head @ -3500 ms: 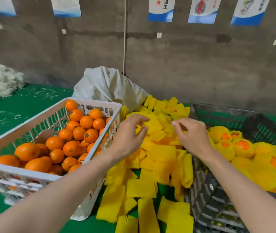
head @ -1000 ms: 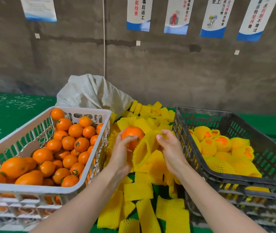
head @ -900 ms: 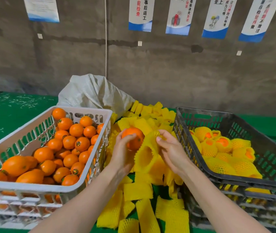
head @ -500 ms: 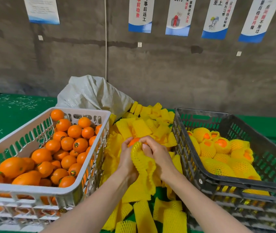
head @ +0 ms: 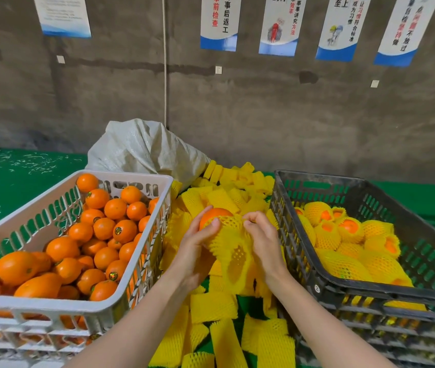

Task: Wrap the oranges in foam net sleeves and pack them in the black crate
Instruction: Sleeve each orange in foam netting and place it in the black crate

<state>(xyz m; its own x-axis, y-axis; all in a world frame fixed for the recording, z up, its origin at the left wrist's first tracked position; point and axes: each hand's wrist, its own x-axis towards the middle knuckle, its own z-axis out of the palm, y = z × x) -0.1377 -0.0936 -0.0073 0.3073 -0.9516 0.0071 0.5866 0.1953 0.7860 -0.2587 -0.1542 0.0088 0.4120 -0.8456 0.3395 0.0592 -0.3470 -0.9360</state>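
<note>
You are mid-wrap: your left hand (head: 193, 251) grips the round orange (head: 212, 215) between the crates, and your right hand (head: 262, 239) pinches the yellow foam net sleeve (head: 233, 244) half over it. Next, I judge, pull the sleeve fully on, then carry it right to the black plastic crate (head: 423, 261).

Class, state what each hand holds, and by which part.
The left hand grips the orange by its left side; the right hand pinches the foam net sleeve at its upper rim.

Only one view, worn on the head, facing forward and a little down. Very near to the left hand (head: 193, 251) and right hand (head: 264, 243) in the centre; white crate (head: 51, 304) at left, black crate (head: 370, 290) at right, wall (head: 264, 115) behind.
</note>
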